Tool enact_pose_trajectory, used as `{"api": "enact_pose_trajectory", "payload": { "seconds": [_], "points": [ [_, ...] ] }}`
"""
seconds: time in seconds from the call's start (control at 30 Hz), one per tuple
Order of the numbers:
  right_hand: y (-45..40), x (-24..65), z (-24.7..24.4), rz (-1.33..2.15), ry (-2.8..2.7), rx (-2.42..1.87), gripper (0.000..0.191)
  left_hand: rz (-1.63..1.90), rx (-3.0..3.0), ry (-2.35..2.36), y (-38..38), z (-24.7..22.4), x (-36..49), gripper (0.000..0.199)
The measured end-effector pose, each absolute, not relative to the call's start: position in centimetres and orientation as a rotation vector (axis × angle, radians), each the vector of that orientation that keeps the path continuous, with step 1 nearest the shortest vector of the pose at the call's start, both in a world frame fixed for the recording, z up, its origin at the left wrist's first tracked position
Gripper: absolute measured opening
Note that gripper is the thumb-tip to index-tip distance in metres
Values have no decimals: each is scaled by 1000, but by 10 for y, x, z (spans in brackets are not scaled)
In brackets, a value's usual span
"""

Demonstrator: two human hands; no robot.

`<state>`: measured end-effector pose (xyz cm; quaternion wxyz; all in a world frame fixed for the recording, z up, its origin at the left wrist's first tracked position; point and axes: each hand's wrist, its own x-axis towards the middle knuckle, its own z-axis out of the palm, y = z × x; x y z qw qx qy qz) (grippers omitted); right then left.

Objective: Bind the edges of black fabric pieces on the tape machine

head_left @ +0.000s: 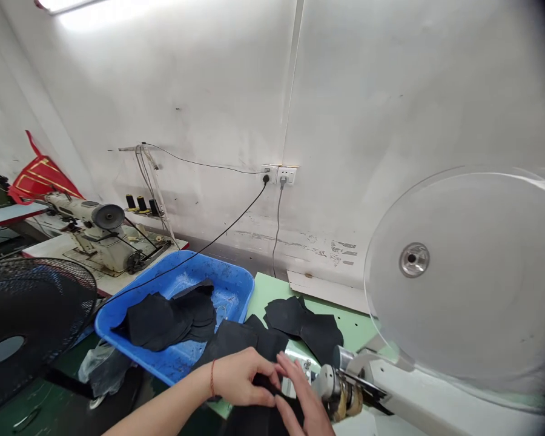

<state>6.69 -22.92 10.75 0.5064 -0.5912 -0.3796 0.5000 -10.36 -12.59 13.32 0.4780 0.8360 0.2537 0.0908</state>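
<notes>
My left hand [243, 375], with a thin reddish cord at the wrist, pinches the upper edge of a black cloth-like piece [254, 419] between thumb and fingers. My right hand [303, 396] holds the same piece from the other side, its fingers bent over the edge and its thumb side partly hidden. Both hands are nearly touching at the folded edge. Just to their right sits the head of a white machine [329, 384] with metal parts. More flat black pieces [229, 340] lie beyond my hands, and another stack [306, 324] rests on the light green tabletop [264, 292].
A blue plastic tub [231, 272] holding black pieces stands to the left. A large clear disc [463, 290] rises at right. A black fan [31, 327], a sewing machine [97, 227] and thread spools [142, 204] are further left. A black cable [224, 231] crosses above the tub.
</notes>
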Motion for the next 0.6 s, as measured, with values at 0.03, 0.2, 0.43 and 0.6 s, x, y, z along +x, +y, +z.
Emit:
{"api": "enact_pose_trajectory", "payload": {
  "seconds": [0.03, 0.2, 0.43, 0.6],
  "points": [
    [-224, 66, 110, 1203, -1116, -1438, 25, 251, 2006, 689, -133, 139, -106, 22],
    [-221, 66, 116, 1229, -1497, -1446, 30, 306, 1652, 894, -156, 143, -112, 15],
    [-228, 67, 123, 1309, -1454, -1359, 25, 398, 1384, 815, -171, 136, -107, 12],
    [-232, 72, 125, 1284, -1461, -1374, 24, 429, 1312, 765, -177, 142, -98, 15]
  ]
}}
